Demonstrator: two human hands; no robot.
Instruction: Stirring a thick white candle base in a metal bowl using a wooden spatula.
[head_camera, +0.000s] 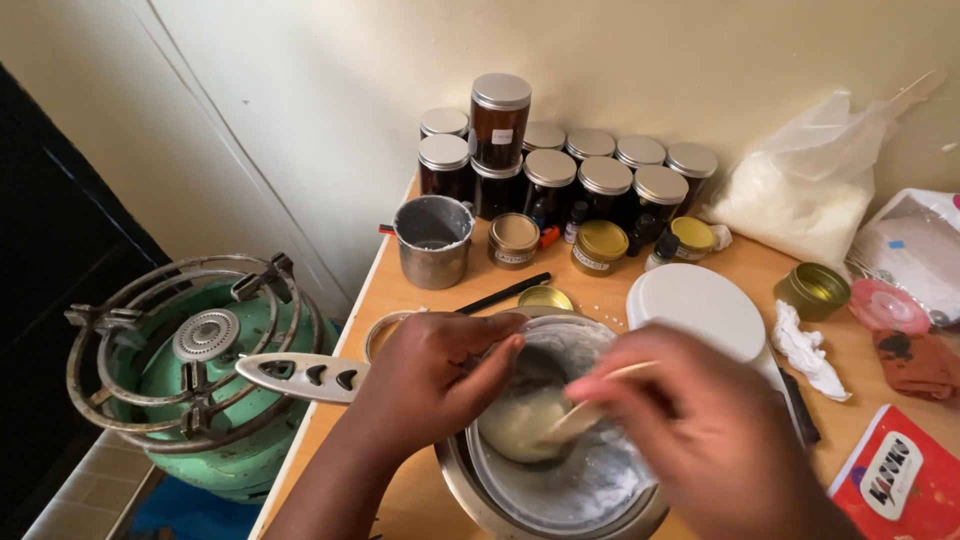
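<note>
Creamy wax (522, 422) pools low in the glass bowl (560, 470) inside the steel pot (470, 495) on the tabletop (440, 290); your left hand (435, 385) grips the rim, right hand (690, 425) pinches the wooden stick (590, 400). Stir slowly, scraping the sides.

Over on the left, a green gas cylinder (215, 440) is sitting beside the counter (450, 290), wearing a rusty burner ring (180, 345). At the back wall, dark jars (560, 175) with silver lids are crowding together, one stacked on top. In front of them a grey metal cup (433, 240) is standing, with small gold tins (598, 246) lining up beside it. A black pen (505, 293) is lying near the cup. A white lid (695, 308) is resting flat mid-counter, a crumpled tissue (808, 352) just beside it. A bag of white powder (800, 195) is leaning against the wall, and a red packet (900, 485) is poking in at lower right.
</note>
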